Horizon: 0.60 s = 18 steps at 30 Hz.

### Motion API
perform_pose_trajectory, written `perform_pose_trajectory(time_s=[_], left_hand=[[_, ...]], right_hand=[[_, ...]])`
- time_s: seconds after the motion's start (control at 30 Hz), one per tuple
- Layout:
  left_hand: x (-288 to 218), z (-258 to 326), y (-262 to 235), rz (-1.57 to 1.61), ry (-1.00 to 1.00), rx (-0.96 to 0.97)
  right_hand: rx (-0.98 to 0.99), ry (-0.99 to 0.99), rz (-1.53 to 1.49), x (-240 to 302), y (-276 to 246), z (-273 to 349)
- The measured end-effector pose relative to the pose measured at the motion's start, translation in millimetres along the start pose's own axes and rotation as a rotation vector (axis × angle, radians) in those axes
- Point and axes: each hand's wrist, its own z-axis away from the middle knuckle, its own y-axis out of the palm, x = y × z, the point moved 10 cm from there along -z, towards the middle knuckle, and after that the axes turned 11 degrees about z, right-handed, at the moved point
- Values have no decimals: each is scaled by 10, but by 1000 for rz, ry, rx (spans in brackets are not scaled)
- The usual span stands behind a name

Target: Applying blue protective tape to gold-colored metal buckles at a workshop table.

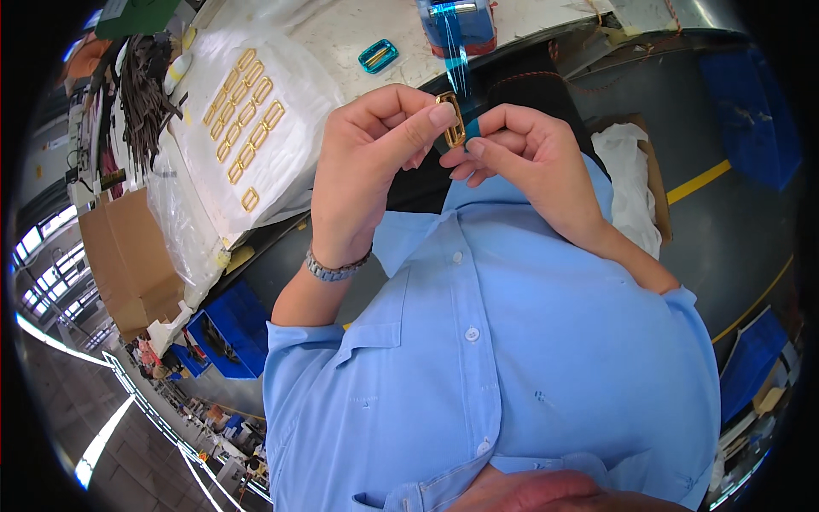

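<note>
A glossy gold oblong buckle (458, 135), its upper end hidden, is pinched in the left hand (354, 162)'s grip beside a pale bench (341, 38) on a yellow-striped workshop floor (699, 247); whether the right hand (550, 162)'s grip pinches the blue film (455, 72) cannot be told.

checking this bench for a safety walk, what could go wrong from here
The glossy gold rectangular metal buckle might slip, as the left hand pinches it by the fingertips. The shiny translucent blue film strip could crease or snag, since it runs close to the buckle and the right hand. The loose gold oblong buckles on the white sheet could scatter if knocked.
</note>
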Motion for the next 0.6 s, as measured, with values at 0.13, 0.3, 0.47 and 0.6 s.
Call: perform_pose_trajectory(time_s=[0.13,0.3,0.47,0.6], left_hand=[[28,-22,-6,-4,2,-37],[89,-69,19,-36,-17,-8],[136,-115,53,-46,-21,-12],[197,-169,41,-20,-40,4]], right_hand=[[31,-1,13,-2,36,12],[31,-7,2,19,41,15],[21,-47,25,-4,23,1],[-29,-50,-21,-18,2,-45]])
